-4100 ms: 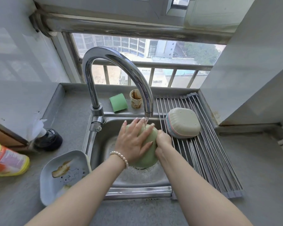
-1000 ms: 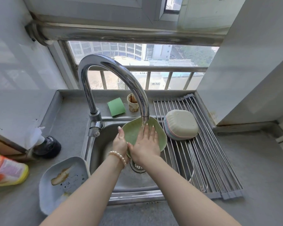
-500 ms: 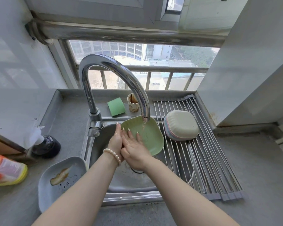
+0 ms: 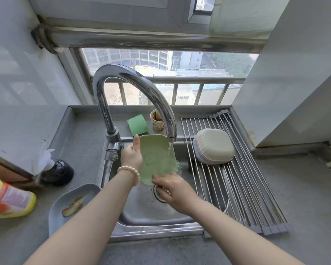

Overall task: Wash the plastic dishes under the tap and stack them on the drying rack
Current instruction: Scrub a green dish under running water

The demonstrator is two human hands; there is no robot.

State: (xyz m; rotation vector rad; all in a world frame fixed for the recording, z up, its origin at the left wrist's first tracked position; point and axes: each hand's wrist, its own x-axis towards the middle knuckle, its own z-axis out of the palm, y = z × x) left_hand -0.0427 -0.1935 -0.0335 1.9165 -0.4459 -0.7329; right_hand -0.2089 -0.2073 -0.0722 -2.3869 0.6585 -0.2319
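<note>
A green plastic plate (image 4: pixel 157 159) is tilted over the sink (image 4: pixel 141 209), its inside facing me, with water from the tap (image 4: pixel 134 88) running onto its right part. My left hand (image 4: pixel 131 156) grips the plate's left edge, thumb on the rim. My right hand (image 4: pixel 172 189) holds the plate's near bottom edge with wet fingers. Washed plates (image 4: pixel 213 146) lie stacked upside down on the drying rack (image 4: pixel 243 188), beige on top. A dirty blue-grey plate (image 4: pixel 69 205) with brown residue sits on the counter left of the sink.
A green sponge (image 4: pixel 137 124) and a stained paper cup (image 4: pixel 157 120) stand behind the sink. A dark soap dispenser (image 4: pixel 57 172) and a yellow-orange bottle (image 4: pixel 6 199) are at the left. The sink drain strainer (image 4: pixel 159 194) lies below my right hand.
The green plate has turned more upright and lengthwise under the stream. My right hand slid from the plate's inside face down to its near edge; my left hand moved up along the left rim.
</note>
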